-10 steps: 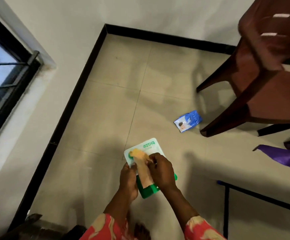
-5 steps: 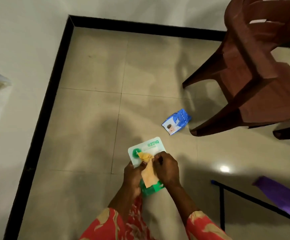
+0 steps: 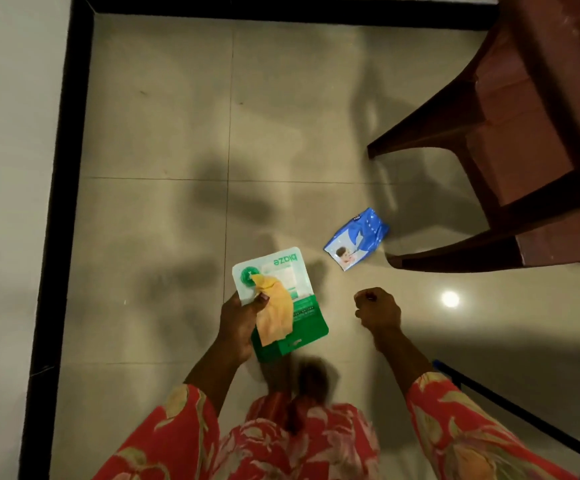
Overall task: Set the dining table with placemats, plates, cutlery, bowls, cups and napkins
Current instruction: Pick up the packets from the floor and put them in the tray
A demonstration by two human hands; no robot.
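Napkin (image 3: pixel 274 315) lies lengthwise, near to far, on the green-and-white packet (image 3: pixel 281 299), both pinched in the left hand (image 3: pixel 238 323); right hand (image 3: pixel 378 311), curled and holding nothing, hangs apart to the right.

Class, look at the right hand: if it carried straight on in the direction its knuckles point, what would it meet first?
The right hand, curled and holding nothing, points up the picture. Roughly on that line lies the blue packet on the floor, likely first; the chair leg is just beyond. Depth is unclear, since the hand is above the floor.
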